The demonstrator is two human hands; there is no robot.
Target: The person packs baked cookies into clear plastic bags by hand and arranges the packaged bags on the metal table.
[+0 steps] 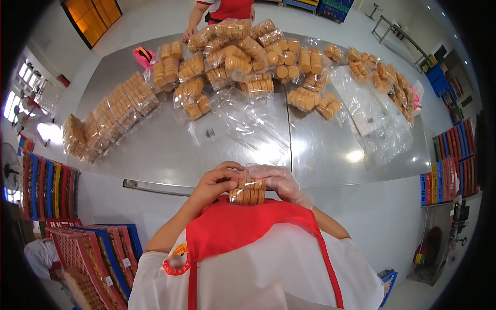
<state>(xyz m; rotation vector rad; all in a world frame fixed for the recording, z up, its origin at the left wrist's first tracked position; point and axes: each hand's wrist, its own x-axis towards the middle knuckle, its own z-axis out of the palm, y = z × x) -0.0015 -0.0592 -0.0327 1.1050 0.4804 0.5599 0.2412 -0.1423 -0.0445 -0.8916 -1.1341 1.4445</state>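
Note:
Close to my red apron, at the table's near edge, both hands are on a clear bag of round biscuits (pixel 247 195) stacked in rows. My left hand (pixel 219 181) is bare, its fingers closed on the bag's left and upper side. A clear plastic glove covers my right hand (pixel 281 182), which holds the bag's upper right side. Beyond them, empty clear bags (pixel 248 121) lie on the steel table (pixel 165 139). Filled bags of biscuits (pixel 237 57) are heaped farther back.
A row of packed biscuits (pixel 113 111) lines the table's left side. Clear plastic sheets (pixel 369 106) and more packs (pixel 382 72) lie right. A person in a red apron (pixel 232 10) stands across the table, one hand by the heap. Crates (pixel 98 258) stand lower left.

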